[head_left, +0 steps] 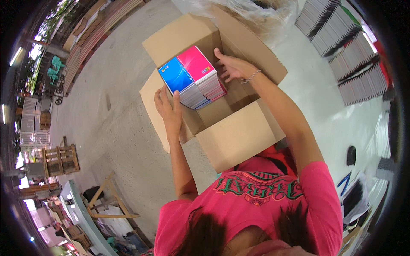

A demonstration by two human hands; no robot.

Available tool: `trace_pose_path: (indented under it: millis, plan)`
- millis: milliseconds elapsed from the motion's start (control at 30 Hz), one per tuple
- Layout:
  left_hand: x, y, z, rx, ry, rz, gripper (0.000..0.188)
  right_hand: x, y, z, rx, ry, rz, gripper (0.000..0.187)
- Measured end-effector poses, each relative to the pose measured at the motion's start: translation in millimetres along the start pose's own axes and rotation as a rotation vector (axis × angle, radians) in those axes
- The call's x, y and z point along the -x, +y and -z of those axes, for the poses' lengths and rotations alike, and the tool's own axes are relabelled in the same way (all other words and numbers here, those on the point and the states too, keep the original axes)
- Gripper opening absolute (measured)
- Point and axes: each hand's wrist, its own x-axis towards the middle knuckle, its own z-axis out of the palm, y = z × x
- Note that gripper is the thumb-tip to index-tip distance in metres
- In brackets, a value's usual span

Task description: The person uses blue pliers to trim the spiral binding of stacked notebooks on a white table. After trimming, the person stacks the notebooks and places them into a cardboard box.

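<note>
An open cardboard box [239, 138] stands in front of me with its flaps folded outward. Inside its far left part sits a tall stack of spiral notebooks, with a blue notebook [173, 74] and a pink notebook [194, 62] side by side on top. At the left, my left hand [170, 113] rests by the box's left flap, fingers extended and thumb up against or close to the stack's near corner. Reaching in from the right, my right hand [234, 67] has its fingers spread beside the stack, near the right inner wall; neither hand is wrapped around a notebook.
Rows of spiral-bound notebooks [337, 32] stand on a pale surface at the right. Clear plastic sheeting [256, 17] lies beyond the box. A blue-handled tool [344, 183] and a black object [351, 155] are at the lower right. A wooden pallet [61, 160] stands far left.
</note>
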Motion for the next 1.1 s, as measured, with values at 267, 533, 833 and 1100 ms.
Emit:
trace_pose_path:
  millis: [267,533,833,1100]
  plan:
    - [-17,-14,-20,0.153,-0.04,0.146,0.09,-26,13,-24,-0.09,-0.357,0.048,0.111]
    - [-14,-1,-24,0.244,-0.015,0.138,0.092,-17,-1,-33,-0.008,-0.364,0.102,0.115]
    - [-14,0,-24,0.251,-0.018,0.115,0.089,-15,-11,-35,-0.027,-0.478,0.125,0.121]
    - [-12,2,-23,0.254,-0.019,0.15,0.086,-7,-13,-36,-0.018,-0.49,0.155,0.123]
